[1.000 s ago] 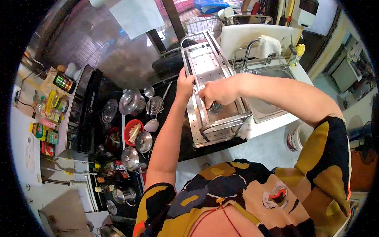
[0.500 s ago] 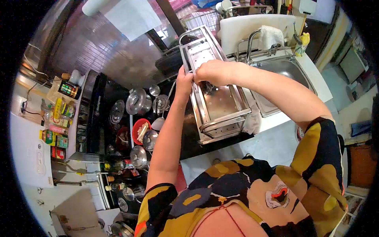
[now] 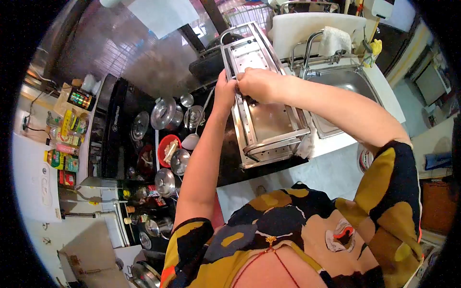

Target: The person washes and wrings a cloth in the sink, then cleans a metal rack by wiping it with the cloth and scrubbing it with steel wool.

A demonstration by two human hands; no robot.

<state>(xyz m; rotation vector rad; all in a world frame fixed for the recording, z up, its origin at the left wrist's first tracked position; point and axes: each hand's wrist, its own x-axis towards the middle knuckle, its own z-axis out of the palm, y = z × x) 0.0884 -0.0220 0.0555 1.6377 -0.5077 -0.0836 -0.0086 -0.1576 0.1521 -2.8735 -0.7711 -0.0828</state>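
A stainless steel shelf rack (image 3: 276, 127) with perforated panels and tubular rails lies on the dark counter in front of me. My left hand (image 3: 224, 96) is closed around its left side rail. Right beside it, my right hand (image 3: 259, 85) is closed, with fingertips pressed to the inner side of the same rail. Whatever the right fingers hold is hidden by the hand; only a small dark patch shows beneath it.
Right of the rack is a steel sink (image 3: 343, 89) with a faucet (image 3: 307, 55) and a white cloth (image 3: 335, 42). On the left stand lidded pots (image 3: 164, 113), a red bowl (image 3: 168, 151), a ladle (image 3: 190, 141) and bottles (image 3: 144, 192). A rag (image 3: 305, 146) hangs by the rack's corner.
The view has shifted slightly, so the rack sits a little higher. Both hands stay at the left rail; the right hand has turned slightly, and less of the dark patch below it shows.
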